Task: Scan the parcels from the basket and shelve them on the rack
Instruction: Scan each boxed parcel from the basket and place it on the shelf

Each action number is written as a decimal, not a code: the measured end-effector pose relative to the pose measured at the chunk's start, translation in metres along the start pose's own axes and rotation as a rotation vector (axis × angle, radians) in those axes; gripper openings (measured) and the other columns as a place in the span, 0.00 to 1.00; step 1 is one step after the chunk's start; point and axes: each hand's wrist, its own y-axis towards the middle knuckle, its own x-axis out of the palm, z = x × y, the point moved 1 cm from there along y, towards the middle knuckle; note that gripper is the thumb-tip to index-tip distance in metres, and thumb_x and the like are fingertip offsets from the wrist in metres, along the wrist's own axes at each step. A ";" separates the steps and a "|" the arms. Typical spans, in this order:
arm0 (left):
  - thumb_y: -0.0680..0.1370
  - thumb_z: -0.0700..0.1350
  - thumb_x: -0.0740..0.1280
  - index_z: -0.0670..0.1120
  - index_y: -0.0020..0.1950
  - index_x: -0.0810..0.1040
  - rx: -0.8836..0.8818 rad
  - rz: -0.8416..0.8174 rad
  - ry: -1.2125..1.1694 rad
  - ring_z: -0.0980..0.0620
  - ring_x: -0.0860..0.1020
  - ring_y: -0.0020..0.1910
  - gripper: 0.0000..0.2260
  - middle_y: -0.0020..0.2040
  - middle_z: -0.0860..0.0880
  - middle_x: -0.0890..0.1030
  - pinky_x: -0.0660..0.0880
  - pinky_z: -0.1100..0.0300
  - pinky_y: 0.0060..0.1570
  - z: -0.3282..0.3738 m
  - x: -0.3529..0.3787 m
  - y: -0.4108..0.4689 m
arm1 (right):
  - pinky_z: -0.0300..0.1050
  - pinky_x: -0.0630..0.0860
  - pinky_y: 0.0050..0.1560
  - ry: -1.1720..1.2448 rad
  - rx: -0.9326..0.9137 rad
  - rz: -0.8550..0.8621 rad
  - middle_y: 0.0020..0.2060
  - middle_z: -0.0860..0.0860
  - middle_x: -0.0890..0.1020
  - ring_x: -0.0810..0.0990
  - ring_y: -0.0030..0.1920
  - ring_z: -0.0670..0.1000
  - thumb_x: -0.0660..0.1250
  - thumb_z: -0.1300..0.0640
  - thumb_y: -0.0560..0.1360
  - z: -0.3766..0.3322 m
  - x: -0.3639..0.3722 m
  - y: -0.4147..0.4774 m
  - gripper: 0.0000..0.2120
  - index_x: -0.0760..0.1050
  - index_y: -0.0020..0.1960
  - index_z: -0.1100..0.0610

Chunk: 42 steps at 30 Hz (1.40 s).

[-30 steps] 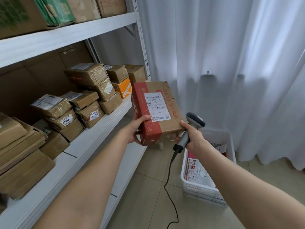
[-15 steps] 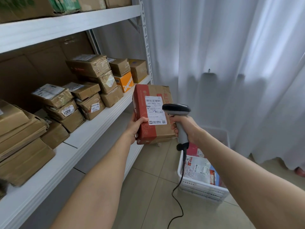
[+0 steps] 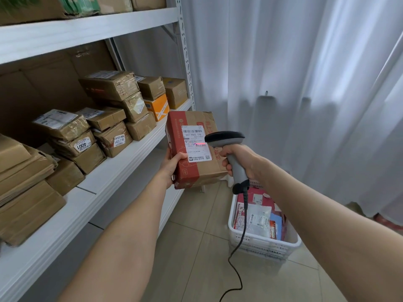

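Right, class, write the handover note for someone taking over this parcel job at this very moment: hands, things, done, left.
Left hand grips the red-and-brown parcel, label showing. Right hand grips the scanner, its red line on the label. Basket on the floor holds more parcels; rack shelf beside holds stacked boxes. Done: this parcel picked, scan under way. Left: shelve it, then scan and shelve the rest.
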 end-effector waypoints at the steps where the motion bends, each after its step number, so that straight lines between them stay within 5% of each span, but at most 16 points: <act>1: 0.74 0.51 0.69 0.58 0.69 0.67 -0.002 0.000 -0.001 0.51 0.78 0.47 0.24 0.51 0.52 0.80 0.71 0.57 0.35 0.000 0.001 0.000 | 0.38 0.72 0.25 -0.012 0.005 -0.002 0.26 0.52 0.76 0.72 0.23 0.48 0.64 0.62 0.73 -0.001 -0.001 -0.001 0.02 0.73 0.46 0.61; 42: 0.74 0.52 0.69 0.59 0.68 0.67 -0.021 0.016 -0.037 0.52 0.77 0.46 0.24 0.50 0.53 0.79 0.70 0.57 0.35 -0.001 -0.004 -0.001 | 0.36 0.72 0.23 -0.056 0.064 -0.001 0.23 0.51 0.75 0.72 0.21 0.46 0.63 0.62 0.75 -0.018 0.009 -0.012 0.03 0.73 0.47 0.61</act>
